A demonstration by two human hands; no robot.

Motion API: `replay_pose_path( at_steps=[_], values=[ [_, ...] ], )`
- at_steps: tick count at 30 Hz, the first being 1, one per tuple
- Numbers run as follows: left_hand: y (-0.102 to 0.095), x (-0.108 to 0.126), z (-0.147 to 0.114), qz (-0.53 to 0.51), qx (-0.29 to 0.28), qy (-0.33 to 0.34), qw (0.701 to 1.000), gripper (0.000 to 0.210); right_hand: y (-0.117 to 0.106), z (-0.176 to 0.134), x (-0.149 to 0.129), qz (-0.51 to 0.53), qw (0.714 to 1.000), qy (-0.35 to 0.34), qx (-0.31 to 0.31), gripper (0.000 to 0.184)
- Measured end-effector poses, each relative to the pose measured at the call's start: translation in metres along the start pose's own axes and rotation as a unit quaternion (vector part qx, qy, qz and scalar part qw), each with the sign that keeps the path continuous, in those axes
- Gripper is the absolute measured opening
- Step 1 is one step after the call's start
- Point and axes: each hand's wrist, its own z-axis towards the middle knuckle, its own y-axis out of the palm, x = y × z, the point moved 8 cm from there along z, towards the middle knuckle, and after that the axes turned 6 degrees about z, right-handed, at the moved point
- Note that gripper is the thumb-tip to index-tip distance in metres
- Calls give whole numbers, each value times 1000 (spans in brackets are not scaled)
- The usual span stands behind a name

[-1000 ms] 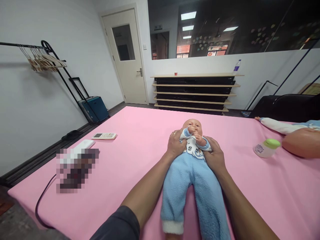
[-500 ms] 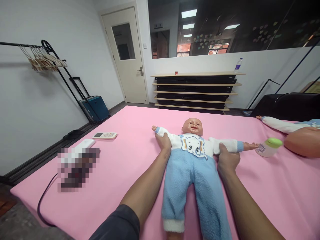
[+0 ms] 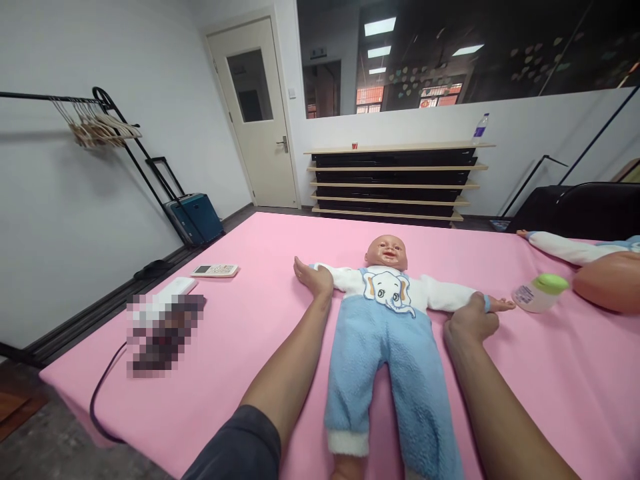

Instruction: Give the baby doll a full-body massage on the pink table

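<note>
In the head view, the baby doll (image 3: 385,333) lies face-up at five o'clock on a pink sheet (image 3: 265,320). The right hand (image 3: 473,320) grips its three-o'clock sleeve (image 3: 450,295); the left hand (image 3: 316,279) touches the nine-o'clock sleeve (image 3: 345,279), whether closed I cannot tell.

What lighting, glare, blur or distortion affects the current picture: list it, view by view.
Head view: light panels glare in the dark glass, reflected or seen through, I cannot tell; head view: the door leans, perhaps from wide-angle distortion; head view: a pixelated patch masks detail at picture left; head view: the doll looks fairly sharp, its elephant print clear.
</note>
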Motion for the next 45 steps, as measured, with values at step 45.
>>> replay_pose_path(
  at_steps=[45],
  values=[
    [-212, 20, -213, 509, -418, 145, 739, 30, 2, -11, -31, 81, 995, -48, 14, 55]
  ],
)
